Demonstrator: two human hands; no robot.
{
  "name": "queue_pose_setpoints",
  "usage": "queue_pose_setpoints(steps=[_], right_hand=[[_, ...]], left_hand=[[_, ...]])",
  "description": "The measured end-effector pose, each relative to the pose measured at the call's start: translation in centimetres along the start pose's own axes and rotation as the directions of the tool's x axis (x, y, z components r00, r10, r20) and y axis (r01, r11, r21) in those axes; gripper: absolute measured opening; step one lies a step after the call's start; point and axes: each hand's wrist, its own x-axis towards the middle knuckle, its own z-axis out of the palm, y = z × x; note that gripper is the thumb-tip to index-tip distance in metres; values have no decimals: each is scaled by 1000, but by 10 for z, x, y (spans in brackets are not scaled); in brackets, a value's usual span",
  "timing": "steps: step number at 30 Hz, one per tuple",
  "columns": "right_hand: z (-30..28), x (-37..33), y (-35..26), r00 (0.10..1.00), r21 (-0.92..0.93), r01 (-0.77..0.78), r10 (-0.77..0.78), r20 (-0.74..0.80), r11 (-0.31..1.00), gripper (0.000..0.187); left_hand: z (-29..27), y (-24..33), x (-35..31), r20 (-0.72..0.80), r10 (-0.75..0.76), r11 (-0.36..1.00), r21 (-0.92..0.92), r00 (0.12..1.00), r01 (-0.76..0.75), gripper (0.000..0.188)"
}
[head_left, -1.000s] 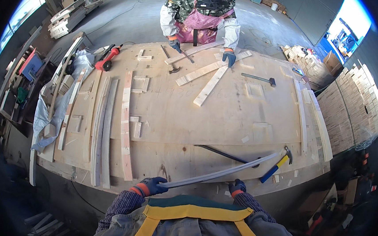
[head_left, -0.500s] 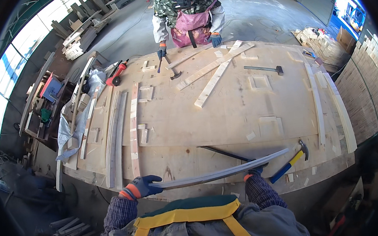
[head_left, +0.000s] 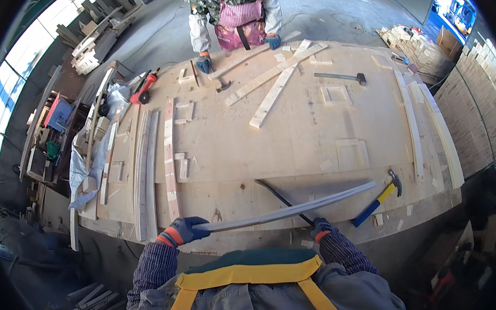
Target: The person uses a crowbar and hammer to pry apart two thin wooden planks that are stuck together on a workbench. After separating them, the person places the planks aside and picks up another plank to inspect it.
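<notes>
My left hand (head_left: 187,229), in a grey-blue glove with an orange cuff, is closed round the left end of a long, narrow wooden strip (head_left: 293,211). The strip reaches out to the right above the table's near part. My right hand (head_left: 322,228), gloved alike, is closed on the lower end of a dark, slim pry bar (head_left: 275,192). That bar slants up and left, passing beneath the strip; its far tip is by the table surface. Part of my right fingers is hidden. Right of this hand lies a claw hammer (head_left: 376,204) with a blue and yellow handle.
The wide plywood table (head_left: 230,156) carries long battens (head_left: 170,161) at left, more (head_left: 411,124) at right, and small wooden frames (head_left: 336,95). Crossed boards (head_left: 281,94), a mallet (head_left: 341,78) and a red power tool (head_left: 145,89) lie farther off. A co-worker (head_left: 241,15) stands opposite.
The strip's left end has risen slightly with my left hand. My right hand has shifted left and down, turning the pry bar steeper. The co-worker's left-side hand has moved.
</notes>
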Motion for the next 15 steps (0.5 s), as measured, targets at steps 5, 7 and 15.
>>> queue_pose_setpoints(steps=[5, 7, 15], right_hand=[[111, -52, 30, 998, 529, 37, -1, -67, 848, 38], [141, -79, 52, 994, 594, -81, 106, -8, 801, 36], [105, -270, 71, 911, 446, -365, 413, -11, 817, 30]], left_hand=[[26, -73, 48, 4, 80, 990, -121, 997, -79, 40], [39, -102, 70, 19, 123, 973, -199, 992, -117, 41], [80, -151, 148, 100, 292, 905, 293, 951, -309, 34]])
